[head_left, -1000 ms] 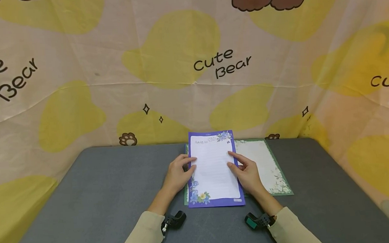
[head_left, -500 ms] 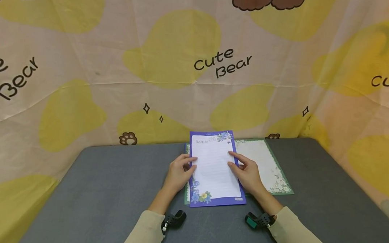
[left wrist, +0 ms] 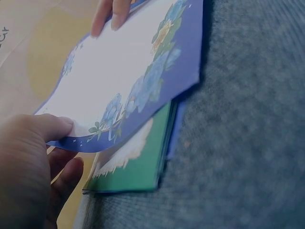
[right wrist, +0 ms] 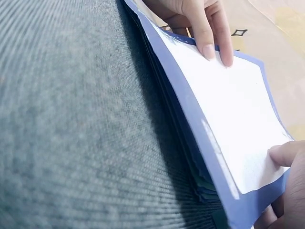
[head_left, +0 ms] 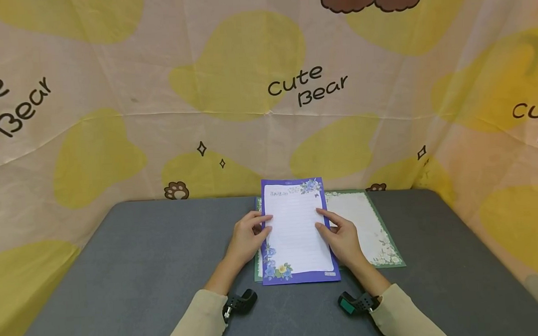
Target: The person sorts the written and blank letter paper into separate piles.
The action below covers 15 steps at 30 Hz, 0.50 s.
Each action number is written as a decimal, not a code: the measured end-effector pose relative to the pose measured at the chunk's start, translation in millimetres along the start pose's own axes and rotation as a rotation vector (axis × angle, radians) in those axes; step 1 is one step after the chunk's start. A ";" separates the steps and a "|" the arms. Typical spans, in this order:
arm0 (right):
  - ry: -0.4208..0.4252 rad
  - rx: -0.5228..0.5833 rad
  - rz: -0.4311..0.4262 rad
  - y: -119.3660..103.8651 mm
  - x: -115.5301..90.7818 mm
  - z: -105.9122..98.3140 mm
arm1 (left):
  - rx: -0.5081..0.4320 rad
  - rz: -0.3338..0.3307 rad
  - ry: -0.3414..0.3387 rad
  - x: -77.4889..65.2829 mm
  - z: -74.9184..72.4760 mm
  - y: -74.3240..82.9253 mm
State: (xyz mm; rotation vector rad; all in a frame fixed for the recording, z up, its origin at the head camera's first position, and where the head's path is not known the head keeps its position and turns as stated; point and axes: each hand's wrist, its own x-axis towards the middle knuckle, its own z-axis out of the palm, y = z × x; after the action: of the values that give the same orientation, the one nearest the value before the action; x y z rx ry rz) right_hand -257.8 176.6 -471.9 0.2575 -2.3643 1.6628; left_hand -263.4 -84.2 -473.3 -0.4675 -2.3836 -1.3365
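Note:
A letter sheet with a purple-blue border, blue flowers and faint ruled lines is held up above a stack of sheets. My left hand pinches its left edge; in the left wrist view the thumb lies on top and fingers are underneath. On the opposite edge my right hand pinches likewise, its thumb on the front in the right wrist view. Beneath lies a green-bordered floral sheet, partly covered. The blue sheet bows between the hands. Small writing stands near its top, too small to read.
The stack under the sheet shows several layered edges, with blue paper below the green. A dark grey ribbed cloth covers the table. Behind its far edge hangs a yellow and cream "Cute Bear" curtain. Each wrist wears a black camera band.
The blue-bordered sheet has shifted very slightly to the right over the green one. Both hands keep their hold and place; the head view has tilted a little.

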 end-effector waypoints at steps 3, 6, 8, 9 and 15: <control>0.000 -0.003 0.010 0.4 -0.4 0.8 | -0.003 -0.004 0.001 -0.4 -0.9 0.5; 0.001 -0.007 0.014 0.2 -0.6 1.4 | -0.011 -0.007 0.006 -0.5 -2.3 1.8; 0.014 -0.018 0.007 -0.4 -0.4 1.6 | -0.010 -0.010 0.006 -0.3 -3.0 2.5; 0.024 -0.031 0.001 -1.0 -0.3 1.6 | -0.008 -0.011 0.006 -0.1 -3.3 3.2; 0.056 -0.146 -0.010 -7.8 0.8 -1.1 | 0.016 -0.030 -0.001 2.3 -1.9 7.7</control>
State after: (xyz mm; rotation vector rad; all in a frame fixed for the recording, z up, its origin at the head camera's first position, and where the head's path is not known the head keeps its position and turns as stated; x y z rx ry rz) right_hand -256.3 175.0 -464.3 0.1925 -2.4240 1.4642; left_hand -261.7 -81.8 -465.6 -0.4295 -2.4089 -1.3292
